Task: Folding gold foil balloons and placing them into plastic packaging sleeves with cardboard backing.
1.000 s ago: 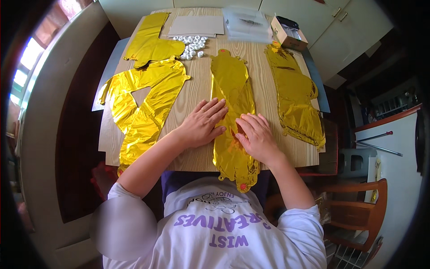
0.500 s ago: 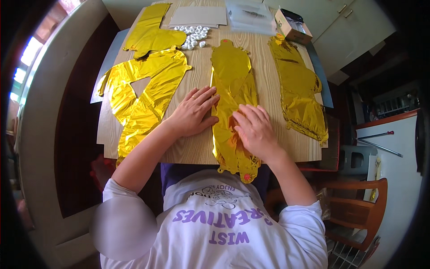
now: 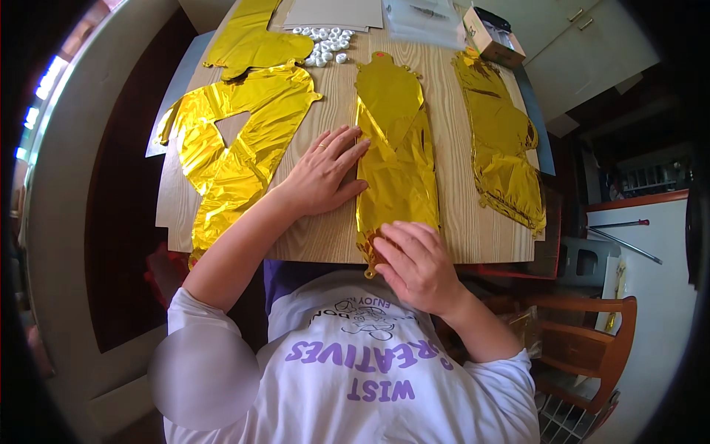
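Observation:
A long gold foil balloon (image 3: 396, 166), flat and folded lengthwise, lies in front of me, its near end hanging past the table's front edge. My left hand (image 3: 325, 172) rests flat on the wood, fingers spread, fingertips at the balloon's left edge. Over the balloon's near end is my right hand (image 3: 416, 268), its fingers stretched and slightly bent, the thumb apart; it hides part of the crinkled foil there. To the left lies a flat gold foil balloon (image 3: 244, 159) with a triangular gap. Another folded gold foil balloon (image 3: 503, 140) lies along the right side.
Beyond the left balloon lies one more gold foil piece (image 3: 255, 48). Small white rolls (image 3: 323, 46) sit in a heap beside grey cardboard sheets (image 3: 333, 13). Clear plastic bags (image 3: 421, 22) and an open box (image 3: 494, 37) stand at the back. A wooden chair (image 3: 592, 340) is at the right.
My right hand has slid toward me along the balloon to its near end. The foil behind it now lies smoother. My left hand has stayed at the left edge; the view has shifted slightly.

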The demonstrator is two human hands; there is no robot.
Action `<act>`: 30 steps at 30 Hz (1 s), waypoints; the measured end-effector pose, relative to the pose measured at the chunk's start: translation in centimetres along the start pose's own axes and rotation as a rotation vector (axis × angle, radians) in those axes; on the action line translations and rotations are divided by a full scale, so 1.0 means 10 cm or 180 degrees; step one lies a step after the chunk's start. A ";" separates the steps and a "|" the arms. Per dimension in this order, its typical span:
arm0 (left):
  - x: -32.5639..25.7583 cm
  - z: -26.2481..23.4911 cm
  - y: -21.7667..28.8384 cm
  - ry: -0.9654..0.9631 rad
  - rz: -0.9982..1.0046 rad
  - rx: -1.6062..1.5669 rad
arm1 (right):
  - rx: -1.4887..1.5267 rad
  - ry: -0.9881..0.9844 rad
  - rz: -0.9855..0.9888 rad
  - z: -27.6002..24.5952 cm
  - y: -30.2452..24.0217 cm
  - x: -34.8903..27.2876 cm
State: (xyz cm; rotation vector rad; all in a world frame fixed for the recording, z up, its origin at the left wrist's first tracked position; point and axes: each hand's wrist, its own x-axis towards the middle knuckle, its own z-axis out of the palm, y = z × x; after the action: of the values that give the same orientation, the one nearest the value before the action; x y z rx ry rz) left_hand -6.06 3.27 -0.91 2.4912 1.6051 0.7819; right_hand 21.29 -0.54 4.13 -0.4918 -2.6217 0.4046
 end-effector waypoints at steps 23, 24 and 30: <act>0.02 -0.01 0.09 -0.0334 -0.0075 0.0227 | -0.0042 -0.0015 0.0231 0.15 -0.05 -0.11; 0.03 0.00 0.09 -0.0353 -0.0078 0.0247 | 0.0034 0.0041 0.0269 0.12 -0.02 -0.06; 0.03 0.00 0.08 -0.0272 -0.0046 0.0195 | -0.0314 -0.0197 0.0219 0.19 0.09 0.23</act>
State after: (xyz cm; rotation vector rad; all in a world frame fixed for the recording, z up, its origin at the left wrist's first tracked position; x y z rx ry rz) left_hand -5.28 3.14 -0.54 2.5141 1.6405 0.6247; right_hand 18.74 0.81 2.98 -0.6123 -2.7002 0.3179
